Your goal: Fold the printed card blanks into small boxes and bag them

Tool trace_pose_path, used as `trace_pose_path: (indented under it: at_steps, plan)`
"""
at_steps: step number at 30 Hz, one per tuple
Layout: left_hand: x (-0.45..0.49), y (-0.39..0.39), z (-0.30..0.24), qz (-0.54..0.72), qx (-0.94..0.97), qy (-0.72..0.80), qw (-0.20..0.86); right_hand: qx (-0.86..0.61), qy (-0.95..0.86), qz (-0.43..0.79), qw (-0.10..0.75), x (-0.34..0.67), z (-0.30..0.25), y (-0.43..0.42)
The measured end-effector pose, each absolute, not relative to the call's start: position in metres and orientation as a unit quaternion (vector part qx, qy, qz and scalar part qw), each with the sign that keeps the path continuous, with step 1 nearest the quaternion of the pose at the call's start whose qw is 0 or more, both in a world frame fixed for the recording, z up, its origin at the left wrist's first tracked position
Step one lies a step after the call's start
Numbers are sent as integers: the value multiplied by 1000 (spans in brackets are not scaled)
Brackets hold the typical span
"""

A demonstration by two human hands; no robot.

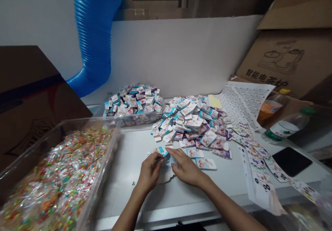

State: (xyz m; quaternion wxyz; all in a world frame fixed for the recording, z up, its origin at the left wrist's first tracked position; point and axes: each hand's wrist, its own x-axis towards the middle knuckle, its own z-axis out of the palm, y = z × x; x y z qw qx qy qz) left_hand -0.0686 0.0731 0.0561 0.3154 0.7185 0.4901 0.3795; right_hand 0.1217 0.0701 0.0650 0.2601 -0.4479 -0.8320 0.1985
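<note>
My left hand (150, 170) is closed, its thumb and fingers pinching the near left side of a small white and blue carton (162, 150). From the right, my right hand (187, 168) curls its fingers round the same spot. A pale blue, partly see-through piece (169, 162) shows between the hands; whether it is part of the carton I cannot tell. Just beyond my fingers lie flat small cartons (206, 163) printed with a hand picture. Behind them spreads a loose pile of such cartons (189, 117), in blue and purple.
A clear bin (115, 130) of wrapped colourful candy-like pieces stands at the left. Behind it, a clear tray (137, 120) holds more cartons. Printed sticker sheets (259, 162), a black phone-like slab (292, 161), bottles (282, 129) and a cardboard box (282, 58) occupy the right. A blue hose (94, 34) hangs behind.
</note>
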Motion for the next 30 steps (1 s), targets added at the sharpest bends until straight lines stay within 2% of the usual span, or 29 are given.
trace_pose_path:
  at_steps: [4, 7, 12, 16, 19, 22, 26, 30]
  plan:
    - [-69, 78, 68, 375, 592, 433, 567, -417, -837, 216, 279, 128, 88, 70]
    - [-65, 78, 65, 327, 536, 393, 672, -383, -852, 234, 269, 127, 96, 67]
    - [-58, 75, 57, 345, 498, 417, 678, -413, -807, 296, 301, 131, 100, 64]
    - [-58, 78, 57, 338, 492, 452, 663, -366, -827, 304, 299, 132, 99, 62]
    - [-62, 81, 64, 370, 499, 493, 609, -446, -796, 291, 288, 130, 93, 62]
    - [-64, 78, 74, 425, 566, 540, 455, -524, -749, 295, 279, 129, 90, 65]
    - [-56, 65, 79, 309, 798, 490, 165, -517, -718, 363, 294, 129, 92, 69]
    - [-48, 57, 68, 255, 841, 469, 85, -486, -637, 523, 292, 129, 89, 71]
